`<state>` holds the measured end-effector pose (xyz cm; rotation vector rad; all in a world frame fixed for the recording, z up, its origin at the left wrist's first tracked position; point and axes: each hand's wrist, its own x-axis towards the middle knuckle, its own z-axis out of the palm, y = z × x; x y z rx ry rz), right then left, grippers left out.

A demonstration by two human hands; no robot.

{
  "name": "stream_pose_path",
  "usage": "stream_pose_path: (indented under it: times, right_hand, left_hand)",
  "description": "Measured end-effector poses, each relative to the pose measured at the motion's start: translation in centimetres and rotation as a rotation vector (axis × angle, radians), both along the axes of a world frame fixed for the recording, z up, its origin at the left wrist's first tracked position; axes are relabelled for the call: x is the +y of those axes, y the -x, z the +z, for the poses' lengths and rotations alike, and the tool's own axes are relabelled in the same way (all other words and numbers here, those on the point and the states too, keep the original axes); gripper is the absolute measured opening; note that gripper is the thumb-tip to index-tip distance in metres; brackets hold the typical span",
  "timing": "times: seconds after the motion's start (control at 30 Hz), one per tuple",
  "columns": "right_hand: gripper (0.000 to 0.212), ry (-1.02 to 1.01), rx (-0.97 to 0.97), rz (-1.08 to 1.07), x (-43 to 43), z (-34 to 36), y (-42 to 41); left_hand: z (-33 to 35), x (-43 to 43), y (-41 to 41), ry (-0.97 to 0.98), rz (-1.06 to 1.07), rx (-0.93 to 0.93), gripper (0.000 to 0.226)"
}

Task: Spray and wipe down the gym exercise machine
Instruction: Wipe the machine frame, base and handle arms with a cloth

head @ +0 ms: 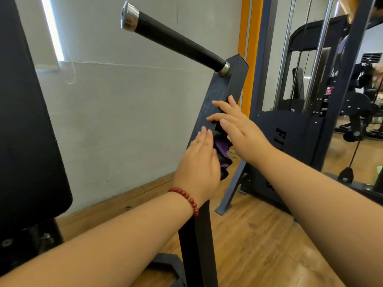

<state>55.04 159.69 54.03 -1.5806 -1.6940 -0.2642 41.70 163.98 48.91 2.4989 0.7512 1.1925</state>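
Where the cloth sits: a crumpled purple and black cloth (222, 146) lies against the near edge of the slanted dark blue-grey flat steel machine arm (219, 94), about halfway up it, between the two hands
Left hand: the left hand (199, 166) lies flat on the arm's broad face just below mid-height, fingers straight and together and pointing up the arm; its palm edge touches the cloth and may be pinning it there, though the thumb is hidden, so I cannot be sure
Right hand: the right hand (238, 129) is just above the cloth, fingers straight and spread, fingertips touching the arm's face and edge, curled round nothing
Wrist: a red bead bracelet (186, 196) circles the left wrist, in front of the arm's lower part
Handle: a black wrapped round handle with chrome end caps (176, 41) juts from the top of the arm, up and to the left
Pad: a large black padded panel (27, 121) stands well to the left of the arm
Wall: a grey wall (124, 110) is behind the arm
Floor: light brown wooden floor planks (259, 235) run beneath the arm
Frame: a dark blue-grey cable machine frame (290, 137) stands behind the arm, to its right
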Motion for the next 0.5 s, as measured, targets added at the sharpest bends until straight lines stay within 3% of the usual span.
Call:
stream_pose_path:
  times: [0.13,0.4,0.5]
  right_hand:
    - [0.04,-0.016,0.099,0.073,0.0,-0.3,-0.2]
    - [0.042,-0.031,0.104,0.137,-0.1,-0.9,-0.6]
    - [0.035,-0.035,0.035,0.093,0.3,-1.5,-0.8]
  left_hand:
    - [0.1,-0.8,-1.2,0.126,0.142,0.082,0.071]
    - [-3.3,-1.7,-1.0,0.231,0.213,-0.24,0.047]
    - [-1.5,-0.6,-1.4,0.385,0.22,-0.338,0.043]
